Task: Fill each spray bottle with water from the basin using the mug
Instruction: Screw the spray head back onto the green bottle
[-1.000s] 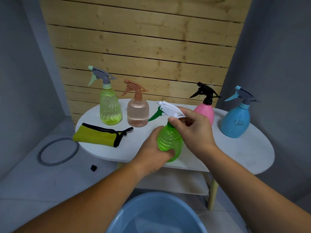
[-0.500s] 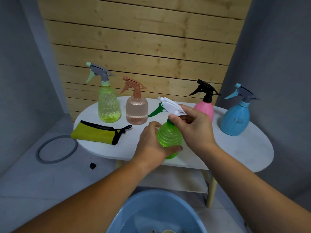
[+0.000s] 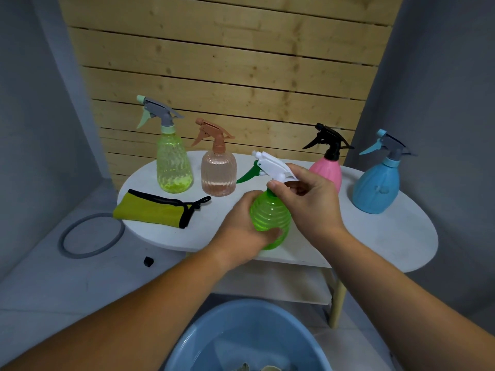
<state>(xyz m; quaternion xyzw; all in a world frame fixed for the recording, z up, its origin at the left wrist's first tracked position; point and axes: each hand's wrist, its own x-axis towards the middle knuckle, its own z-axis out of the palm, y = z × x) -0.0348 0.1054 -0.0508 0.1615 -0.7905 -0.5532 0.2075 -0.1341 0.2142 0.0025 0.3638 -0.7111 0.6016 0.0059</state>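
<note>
L hand (image 3: pixel 241 228) grip is wrapped round the belly of the green bottle (image 3: pixel 270 218), at the front edge of the desk (image 3: pixel 388 236). R hand (image 3: pixel 310 204) grip pinches the neck just under the white spray top (image 3: pixel 273 164). I think the top is being twisted off. To do it well: hold the belly firm w/ L but don't squash it, turn only the neck ring w/ R, then lift the top straight up. The basin (image 3: pixel 241 330) is right below. Can't tell where the mug is.
</note>
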